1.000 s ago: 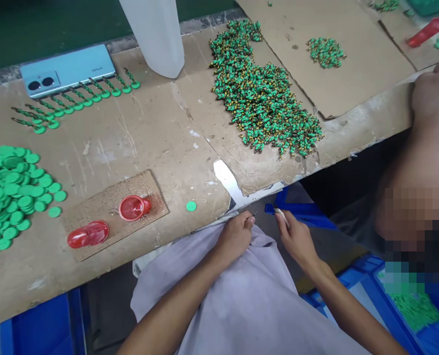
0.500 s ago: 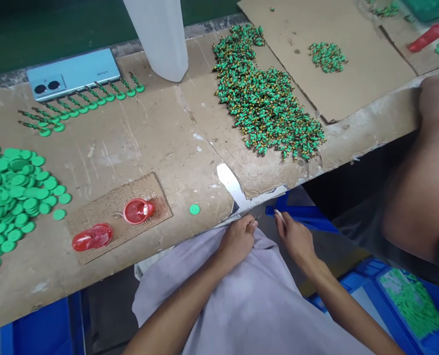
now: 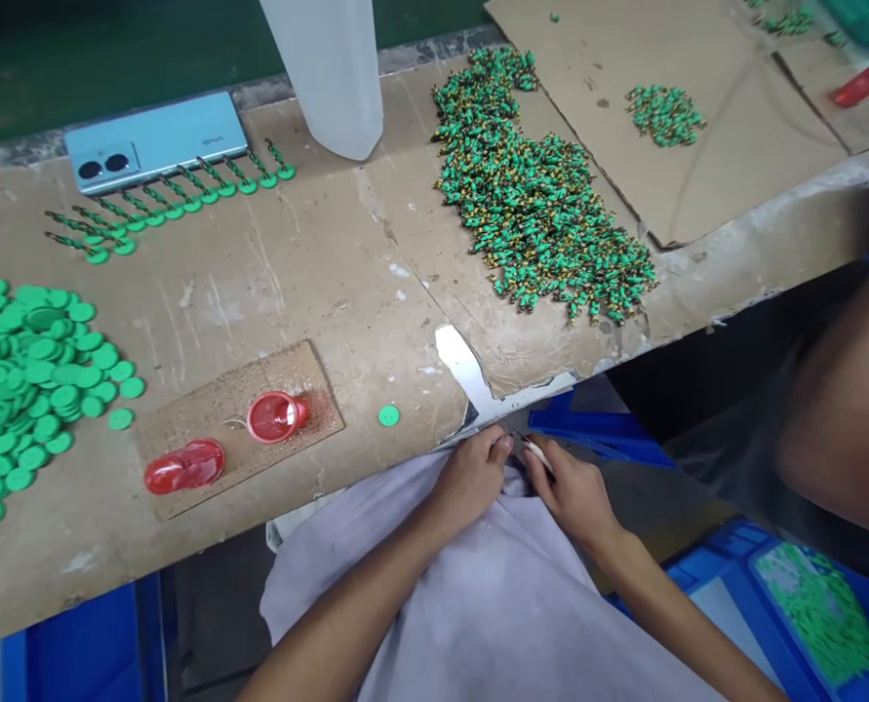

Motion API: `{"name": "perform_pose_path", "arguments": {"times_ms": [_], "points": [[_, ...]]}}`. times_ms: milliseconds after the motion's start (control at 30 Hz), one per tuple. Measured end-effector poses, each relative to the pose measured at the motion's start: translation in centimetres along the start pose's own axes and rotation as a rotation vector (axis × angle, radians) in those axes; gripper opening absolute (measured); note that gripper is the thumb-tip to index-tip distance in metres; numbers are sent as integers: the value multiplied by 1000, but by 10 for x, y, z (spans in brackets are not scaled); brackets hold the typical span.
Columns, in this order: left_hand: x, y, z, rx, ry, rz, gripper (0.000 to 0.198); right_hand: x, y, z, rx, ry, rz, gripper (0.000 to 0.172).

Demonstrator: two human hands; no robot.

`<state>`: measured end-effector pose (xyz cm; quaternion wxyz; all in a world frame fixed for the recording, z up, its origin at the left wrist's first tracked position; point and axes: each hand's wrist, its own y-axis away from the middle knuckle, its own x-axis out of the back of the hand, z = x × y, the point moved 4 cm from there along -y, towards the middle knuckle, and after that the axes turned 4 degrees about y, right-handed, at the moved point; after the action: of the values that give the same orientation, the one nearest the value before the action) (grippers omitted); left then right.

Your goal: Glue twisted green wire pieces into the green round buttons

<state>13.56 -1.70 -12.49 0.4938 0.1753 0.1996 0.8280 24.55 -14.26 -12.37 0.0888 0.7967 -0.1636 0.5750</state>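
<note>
My left hand (image 3: pixel 470 478) and my right hand (image 3: pixel 570 497) meet just below the table's front edge, above a pale lilac cloth (image 3: pixel 434 604) over my lap. The left fingers pinch something small and thin, with a dark metal tip (image 3: pixel 514 436) showing. In the right fingers is a slim white-wrapped tool (image 3: pixel 537 454), its tip next to the left fingertips. The pinched item is mostly hidden. Nearest on the table lies a single green disc (image 3: pixel 388 415).
A scarred tan table (image 3: pixel 258 263) holds green discs (image 3: pixel 24 380), green-and-yellow parts (image 3: pixel 543 205), a phone (image 3: pixel 156 141), a white bottle (image 3: pixel 328 68) and red cups (image 3: pixel 278 416). A co-worker's arm (image 3: pixel 844 419) is at right, above a blue crate (image 3: pixel 821 609).
My hands have drawn closer together, and the white tool's tip now sits by my left fingertips. The co-worker's arm has moved right, mostly out of view.
</note>
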Motion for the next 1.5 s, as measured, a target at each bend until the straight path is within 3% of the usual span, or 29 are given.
{"name": "perform_pose_path", "arguments": {"times_ms": [200,367,467,600,700,833,1000,1133,1233,1400,1500], "points": [[1,-2,-4,37,11,-25,29,-18,-4,22,-83,81,-83,48],[5,-1,-5,92,32,-20,32,-7,-8,55,-244,131,-43,55],[4,-3,-6,106,49,-14,32,-2,-4,41,-186,57,-81,59],[3,-2,-5,101,69,-13,32,-10,-3,13,-101,5,-163,55],[4,0,-5,108,68,-18,32,-15,-11,21,-168,79,-150,53],[3,-2,-9,141,61,-25,33,-4,-15,38,-222,130,-82,55],[2,-5,-9,119,41,-8,30,-1,-9,8,-84,70,-125,56],[2,-5,-7,82,10,14,28,-10,-10,-6,-99,118,-145,57],[1,-5,-5,61,-4,25,27,-16,-15,2,-142,166,-158,53],[1,-1,-3,36,-7,19,28,-14,-22,41,-246,246,-121,49],[2,0,-4,40,2,16,29,-7,-21,48,-205,212,-68,54]]}}
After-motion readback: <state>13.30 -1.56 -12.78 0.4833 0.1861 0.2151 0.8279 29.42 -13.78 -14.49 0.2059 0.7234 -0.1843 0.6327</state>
